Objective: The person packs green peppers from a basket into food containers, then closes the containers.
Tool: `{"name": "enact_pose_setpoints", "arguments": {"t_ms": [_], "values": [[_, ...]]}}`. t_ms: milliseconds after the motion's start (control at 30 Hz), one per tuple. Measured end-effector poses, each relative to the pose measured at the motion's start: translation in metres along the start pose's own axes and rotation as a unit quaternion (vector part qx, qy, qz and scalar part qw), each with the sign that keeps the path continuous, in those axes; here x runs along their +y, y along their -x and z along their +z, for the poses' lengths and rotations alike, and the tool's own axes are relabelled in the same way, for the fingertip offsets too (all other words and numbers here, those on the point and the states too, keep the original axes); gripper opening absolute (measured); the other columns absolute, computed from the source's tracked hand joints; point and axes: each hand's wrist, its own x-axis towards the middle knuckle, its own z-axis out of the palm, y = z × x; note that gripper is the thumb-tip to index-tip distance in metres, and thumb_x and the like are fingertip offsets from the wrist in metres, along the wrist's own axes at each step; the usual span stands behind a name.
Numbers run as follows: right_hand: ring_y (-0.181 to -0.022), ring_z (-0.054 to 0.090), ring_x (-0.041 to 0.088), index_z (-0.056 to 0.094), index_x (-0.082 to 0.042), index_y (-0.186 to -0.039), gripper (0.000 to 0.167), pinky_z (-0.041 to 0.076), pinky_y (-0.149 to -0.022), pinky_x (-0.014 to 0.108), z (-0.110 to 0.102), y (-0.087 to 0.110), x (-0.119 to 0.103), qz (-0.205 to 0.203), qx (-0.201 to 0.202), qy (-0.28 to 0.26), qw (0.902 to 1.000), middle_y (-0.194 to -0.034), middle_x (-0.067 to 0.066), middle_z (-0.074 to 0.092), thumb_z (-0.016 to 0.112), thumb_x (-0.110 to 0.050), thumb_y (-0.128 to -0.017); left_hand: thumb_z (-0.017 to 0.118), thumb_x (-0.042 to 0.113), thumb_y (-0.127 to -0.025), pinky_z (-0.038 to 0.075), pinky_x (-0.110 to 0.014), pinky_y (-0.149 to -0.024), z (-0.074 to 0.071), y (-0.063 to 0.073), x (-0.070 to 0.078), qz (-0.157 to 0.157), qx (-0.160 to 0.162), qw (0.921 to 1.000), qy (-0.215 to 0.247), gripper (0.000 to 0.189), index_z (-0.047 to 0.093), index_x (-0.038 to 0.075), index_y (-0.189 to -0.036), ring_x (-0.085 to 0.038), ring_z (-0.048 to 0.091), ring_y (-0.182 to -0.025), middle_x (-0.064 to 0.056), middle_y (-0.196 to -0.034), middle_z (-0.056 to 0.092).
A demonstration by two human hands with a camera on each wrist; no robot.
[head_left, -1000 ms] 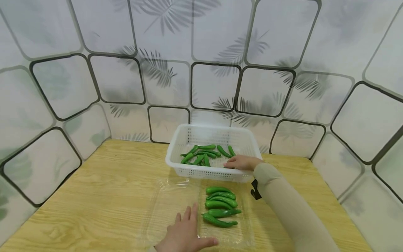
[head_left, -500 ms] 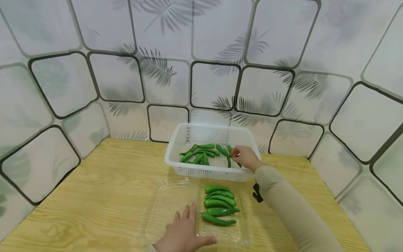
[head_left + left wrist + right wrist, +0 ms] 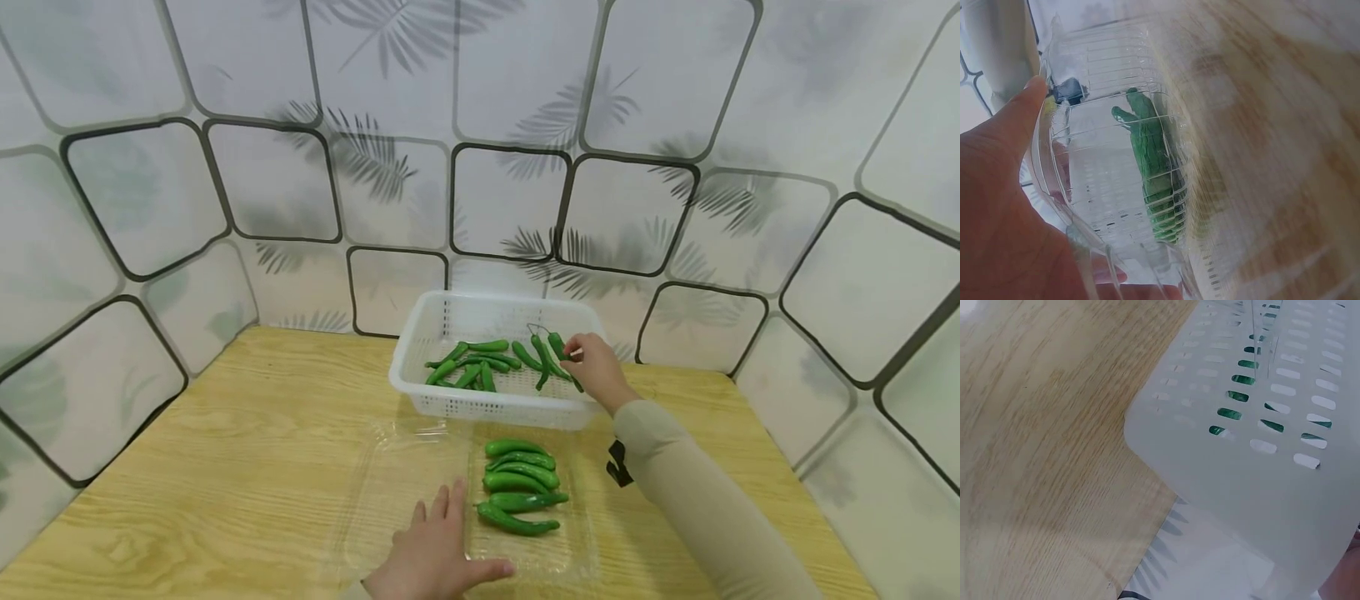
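My left hand lies with its fingers spread over the middle of an opened clear plastic clamshell box. In the left wrist view its thumb runs along the box's edge. Several green chili peppers lie in a row, crosswise, in the box's right half. Inside the right end of a white plastic basket, my right hand pinches a slim green chili pepper, whose lower part passes behind the fingertips. Two more peppers lie just left of those fingers.
A heap of green peppers fills the basket's left part. The basket's slotted wall takes up much of the right wrist view. Behind the wooden table hangs a patterned curtain-like backdrop.
My right hand has risen from low in the basket's right end and shifted right; the pepper at its fingers moved with it. More peppers show beside it. The left hand stays put.
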Motion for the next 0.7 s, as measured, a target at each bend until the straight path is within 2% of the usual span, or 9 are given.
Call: {"name": "enact_pose_setpoints", "arguments": {"t_ms": [167, 333, 433, 700], "values": [[-0.095, 0.061, 0.031, 0.054, -0.005, -0.086, 0.012, 0.049, -0.072, 0.042, -0.001, 0.005, 0.001, -0.002, 0.024, -0.009, 0.9997, -0.100, 0.015, 0.056, 0.066, -0.007, -0.087, 0.060, 0.078, -0.064, 0.032, -0.075, -0.076, 0.001, 0.001, -0.001, 0.001, 0.000, 1.0000, -0.002, 0.118, 0.024, 0.001, -0.145, -0.058, 0.032, -0.121, -0.029, -0.140, 0.035], [-0.095, 0.060, 0.032, 0.055, -0.005, -0.084, 0.012, 0.050, -0.077, 0.042, -0.001, 0.012, 0.001, -0.028, 0.054, -0.036, 0.9975, -0.097, 0.014, 0.057, 0.066, -0.005, -0.086, 0.059, 0.078, -0.064, 0.031, -0.076, -0.076, 0.002, 0.002, -0.001, 0.003, 0.004, 1.0000, -0.005, 0.118, 0.023, 0.000, -0.145, -0.059, 0.031, -0.121, -0.029, -0.140, 0.034], [-0.093, 0.060, 0.031, 0.055, -0.004, -0.084, 0.011, 0.051, -0.078, 0.042, -0.002, 0.016, -0.001, -0.050, 0.076, -0.059, 0.9941, -0.094, 0.014, 0.057, 0.066, -0.002, -0.085, 0.059, 0.078, -0.064, 0.030, -0.076, -0.075, 0.002, 0.002, -0.002, 0.005, 0.008, 0.9999, -0.008, 0.118, 0.024, 0.001, -0.146, -0.058, 0.032, -0.121, -0.028, -0.140, 0.035], [-0.095, 0.061, 0.028, 0.057, -0.002, -0.088, 0.010, 0.052, -0.078, 0.038, -0.008, 0.022, -0.005, -0.075, 0.116, -0.094, 0.9860, -0.094, 0.012, 0.057, 0.066, -0.002, -0.085, 0.058, 0.079, -0.064, 0.031, -0.075, -0.077, 0.003, 0.003, -0.002, 0.014, 0.020, 0.9996, -0.012, 0.117, 0.024, 0.001, -0.146, -0.057, 0.032, -0.121, -0.027, -0.141, 0.035]]}}
